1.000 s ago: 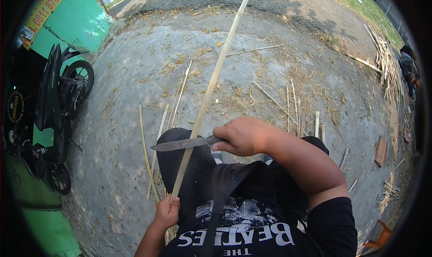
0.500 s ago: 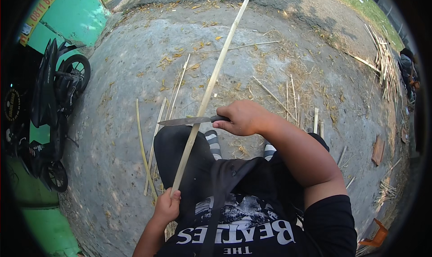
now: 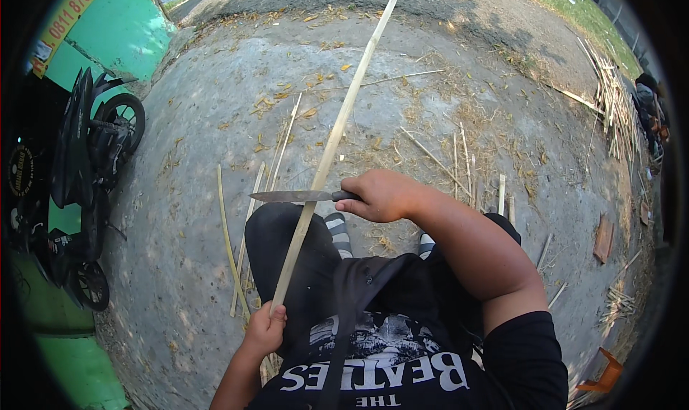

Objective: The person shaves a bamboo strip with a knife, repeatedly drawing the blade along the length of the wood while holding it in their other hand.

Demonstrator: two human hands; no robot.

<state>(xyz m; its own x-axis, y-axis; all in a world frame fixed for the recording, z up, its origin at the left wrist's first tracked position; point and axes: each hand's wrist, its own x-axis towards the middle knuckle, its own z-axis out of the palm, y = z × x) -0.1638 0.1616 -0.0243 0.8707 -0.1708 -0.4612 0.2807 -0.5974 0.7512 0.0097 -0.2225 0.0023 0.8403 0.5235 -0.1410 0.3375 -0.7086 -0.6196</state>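
A long pale bamboo strip [image 3: 349, 99] slants from my lap up and away to the far right. Its near end is gripped by my left hand [image 3: 266, 330], closed round it beside my left thigh. My right hand [image 3: 378, 196] is closed on the dark handle of a knife [image 3: 291, 195]. The blade lies crosswise over the strip just above my left knee, its tip pointing left. Whether the edge has bitten into the bamboo I cannot tell.
Thin bamboo strips [image 3: 231, 238] lie on the concrete left of my knee, and more sticks [image 3: 435, 154] ahead. A big pile of split bamboo [image 3: 616, 112] is at far right, near a brown block [image 3: 603, 238]. A black motorcycle [image 3: 86, 166] stands at left by a green wall.
My right hand and the knife have shifted slightly down and left along the strip. The left hand keeps its hold, and the view has tilted a little.
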